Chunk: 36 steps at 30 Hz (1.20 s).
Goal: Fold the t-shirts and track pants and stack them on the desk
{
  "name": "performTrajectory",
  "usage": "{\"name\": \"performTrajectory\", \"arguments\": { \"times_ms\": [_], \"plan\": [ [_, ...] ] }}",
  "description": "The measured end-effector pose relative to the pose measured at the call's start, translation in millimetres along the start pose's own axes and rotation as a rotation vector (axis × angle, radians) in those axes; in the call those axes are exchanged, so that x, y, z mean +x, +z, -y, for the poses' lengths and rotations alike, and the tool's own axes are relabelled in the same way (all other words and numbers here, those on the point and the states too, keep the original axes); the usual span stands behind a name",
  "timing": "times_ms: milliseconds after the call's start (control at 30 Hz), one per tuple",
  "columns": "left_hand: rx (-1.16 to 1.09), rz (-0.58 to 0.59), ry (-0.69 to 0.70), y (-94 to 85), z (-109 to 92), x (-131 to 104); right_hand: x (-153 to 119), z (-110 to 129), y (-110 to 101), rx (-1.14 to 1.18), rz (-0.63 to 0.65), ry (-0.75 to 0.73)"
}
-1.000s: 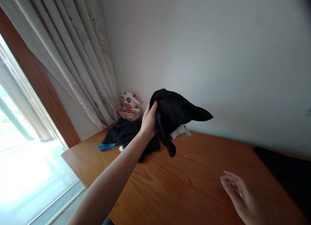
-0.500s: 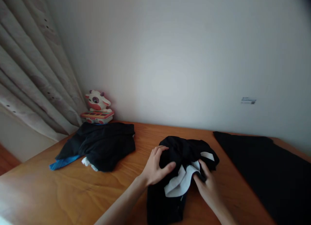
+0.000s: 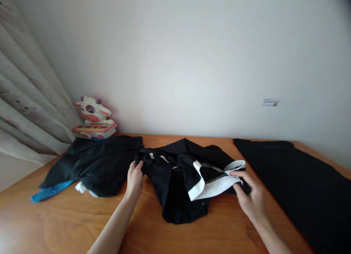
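Across the wooden bench [image 3: 153, 235], your left hand [image 3: 135, 179] and right hand [image 3: 251, 195] each pinch the black-and-white garment [image 3: 175, 195].

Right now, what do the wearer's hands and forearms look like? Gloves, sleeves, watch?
Left hand and right hand: both bare, five-fingered, no gloves. No watch, bracelet or ring shows. Left forearm and right forearm: no sleeve in view.

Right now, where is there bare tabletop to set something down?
The tabletop is bare front left, between blue cloth and left forearm, and front centre, between that and right forearm. Crowded: dark clothes back left, held garment mid-table, black cloth right.
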<state>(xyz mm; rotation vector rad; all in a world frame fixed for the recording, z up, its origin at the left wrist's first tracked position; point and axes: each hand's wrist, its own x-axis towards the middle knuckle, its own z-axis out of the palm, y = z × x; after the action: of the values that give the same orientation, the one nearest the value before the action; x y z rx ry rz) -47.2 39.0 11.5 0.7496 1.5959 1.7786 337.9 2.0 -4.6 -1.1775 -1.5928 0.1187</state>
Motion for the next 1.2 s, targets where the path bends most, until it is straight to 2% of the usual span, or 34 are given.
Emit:
{"name": "performTrajectory", "arguments": {
  "times_ms": [67, 100, 133, 200, 233, 300, 367, 433, 533, 700, 800, 867, 933, 1000, 1100, 1200],
  "plan": [
    [0.21, -0.116, 0.243, -4.3, -0.7, -1.0, 3.1, 0.6, -8.1, 0.051, 0.133, -0.057],
    [0.323, -0.13, 0.405, -4.6, -2.1, -5.2, 4.3, 1.0, -10.4, 0.065, 0.178, -0.073],
    [0.427, -0.087, 0.566, -3.9, -4.1, -11.5, 5.5, 1.4, -11.5, 0.064, 0.195, -0.072],
    [0.585, 0.163, 0.807, 0.0, -9.0, -28.3, 7.7, 2.1, -10.8, 0.022, 0.146, -0.038],
    [0.642, 0.334, 0.872, 2.6, -11.3, -37.7, 8.6, 2.2, -9.4, -0.009, 0.103, -0.025],
    [0.742, 0.636, 0.909, 8.2, -13.9, -55.3, 9.6, 1.1, -6.3, -0.075, 0.044, -0.02],
    [0.835, 0.809, 0.873, 13.0, -13.2, -67.9, 8.7, -2.1, -3.9, -0.129, 0.087, -0.037],
    [0.918, 0.875, 0.814, 15.9, -10.5, -73.6, 6.2, -6.5, -2.7, -0.163, 0.238, -0.025],
    [1.007, 0.854, 0.762, 17.2, -6.8, -72.2, 2.9, -9.2, -1.9, -0.158, 0.42, 0.054],
    [1.095, 0.825, 0.769, 15.8, -7.1, -66.1, 6.4, 7.4, -4.9, -0.002, 0.497, 0.167],
    [0.978, 0.853, 0.713, 13.8, -9.6, -64.3, 10.2, 14.8, -11.9, 0.171, 0.529, 0.299],
    [0.784, 0.884, 0.597, 12.3, -12.0, -61.7, 11.4, 12.8, -16.9, 0.29, 0.491, 0.409],
    [0.56, 0.9, 0.422, 11.3, -14.4, -57.6, 11.9, 7.2, -20.6, 0.388, 0.422, 0.493],
    [0.346, 0.853, 0.246, 11.2, -16.5, -52.6, 12.9, 1.7, -22.4, 0.455, 0.302, 0.54],
    [0.003, 0.654, 0.084, 12.7, -19.6, -45.0, 16.6, -1.3, -23.5, 0.54, 0.05, 0.574],
    [-0.273, 0.43, 0.023, 14.1, -22.2, -39.0, 19.6, -2.2, -22.9, 0.605, -0.089, 0.606]
  ]
}}
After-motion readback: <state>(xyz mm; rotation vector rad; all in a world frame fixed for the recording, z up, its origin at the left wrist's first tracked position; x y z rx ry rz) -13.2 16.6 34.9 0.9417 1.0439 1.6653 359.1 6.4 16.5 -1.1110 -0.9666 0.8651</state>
